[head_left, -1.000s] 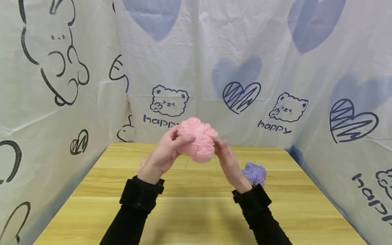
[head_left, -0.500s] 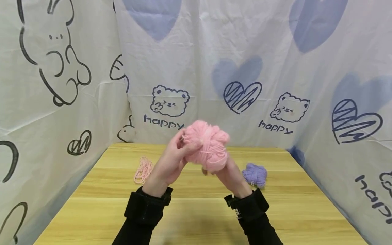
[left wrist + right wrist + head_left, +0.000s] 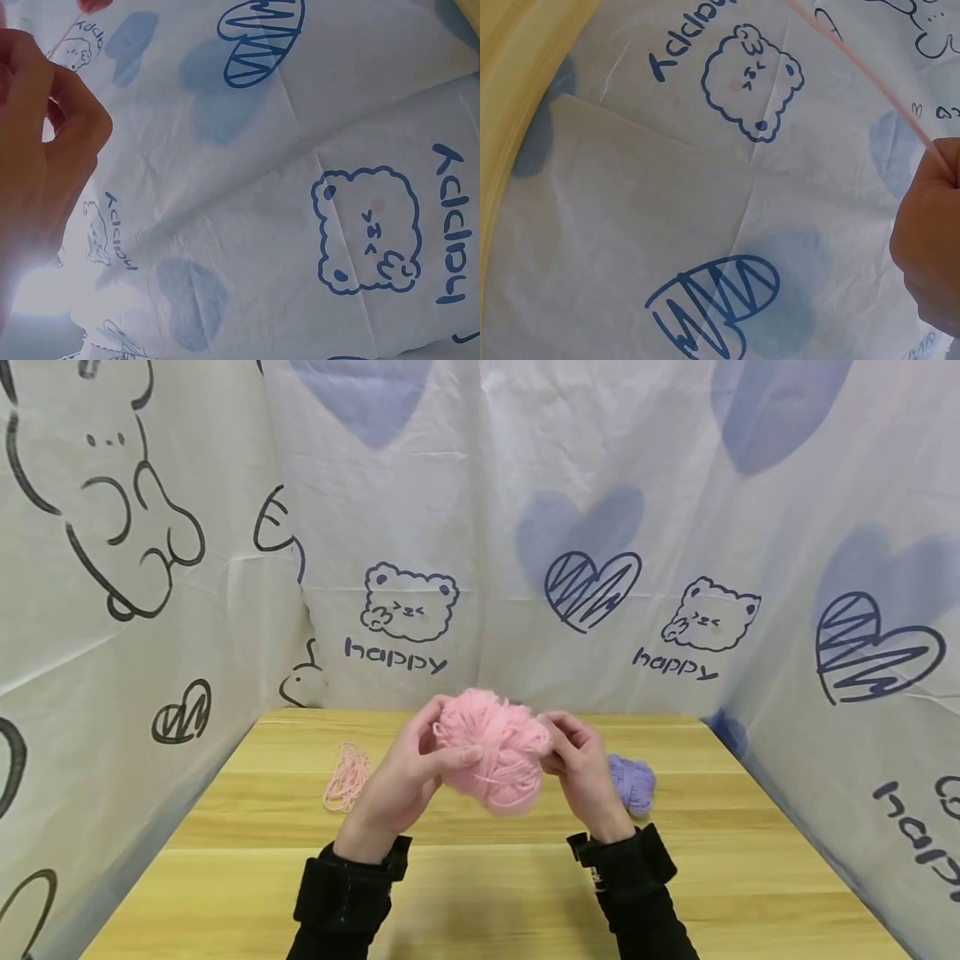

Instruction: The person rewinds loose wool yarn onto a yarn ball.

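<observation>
A pink ball of yarn (image 3: 491, 752) is held above the table in the head view. My left hand (image 3: 397, 777) grips its left side, thumb across the front and the other fingers mostly hidden behind. My right hand (image 3: 585, 768) is at the ball's right edge with curled fingers. In the right wrist view, a thin pink strand (image 3: 870, 75) runs taut into the curled fingers of my right hand (image 3: 930, 240). A thin strand (image 3: 66, 36) also shows beside a hand (image 3: 52, 135) at the left wrist view's edge; the ball itself is not recognisable there.
On the wooden table (image 3: 480, 877) lies a loose bundle of pink yarn (image 3: 347, 777) to the left. A purple ball of yarn (image 3: 632, 785) lies to the right, partly behind my right hand. Printed white cloth (image 3: 495, 527) encloses the table's back and sides.
The ball has come lower in the head view. My right hand has moved from beneath the ball to its right edge, fingers now curled there. My left hand keeps its grip.
</observation>
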{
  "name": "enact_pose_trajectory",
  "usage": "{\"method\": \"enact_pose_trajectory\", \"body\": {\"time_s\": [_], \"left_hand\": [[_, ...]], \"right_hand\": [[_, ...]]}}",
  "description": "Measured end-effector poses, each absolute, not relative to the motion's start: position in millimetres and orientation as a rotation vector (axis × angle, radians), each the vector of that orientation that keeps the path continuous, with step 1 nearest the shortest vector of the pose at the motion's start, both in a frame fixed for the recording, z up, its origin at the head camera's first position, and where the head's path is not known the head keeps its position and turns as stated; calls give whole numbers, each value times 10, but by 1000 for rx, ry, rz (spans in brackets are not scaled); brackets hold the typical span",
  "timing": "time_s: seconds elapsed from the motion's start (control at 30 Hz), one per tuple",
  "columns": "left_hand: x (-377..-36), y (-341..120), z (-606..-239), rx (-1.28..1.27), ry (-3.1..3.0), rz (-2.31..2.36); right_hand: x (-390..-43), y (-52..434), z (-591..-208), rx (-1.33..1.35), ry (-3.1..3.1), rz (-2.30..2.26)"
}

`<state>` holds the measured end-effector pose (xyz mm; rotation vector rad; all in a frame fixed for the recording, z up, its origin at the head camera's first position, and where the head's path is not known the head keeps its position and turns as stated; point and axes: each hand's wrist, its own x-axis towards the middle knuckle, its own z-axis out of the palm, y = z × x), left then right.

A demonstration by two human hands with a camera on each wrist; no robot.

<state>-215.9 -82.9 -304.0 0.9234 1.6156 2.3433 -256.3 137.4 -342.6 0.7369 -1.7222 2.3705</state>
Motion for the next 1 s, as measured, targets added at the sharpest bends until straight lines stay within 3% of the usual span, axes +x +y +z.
{"method": "enact_pose_trajectory", "body": {"time_s": [0.43, 0.83, 1.0], "left_hand": [[-2138, -817, -2992, 874, 1930, 2271], [-2105, -847, -2977, 1099, 2182, 1985], [-2101, -910, -2996, 986, 2114, 2144]], "right_hand": [[-2583, 1393, -3410, 556, -1785, 2332], [-2667, 1405, -3450, 607, -1761, 2295], [-2684, 1352, -3491, 562, -1850, 2351]]}}
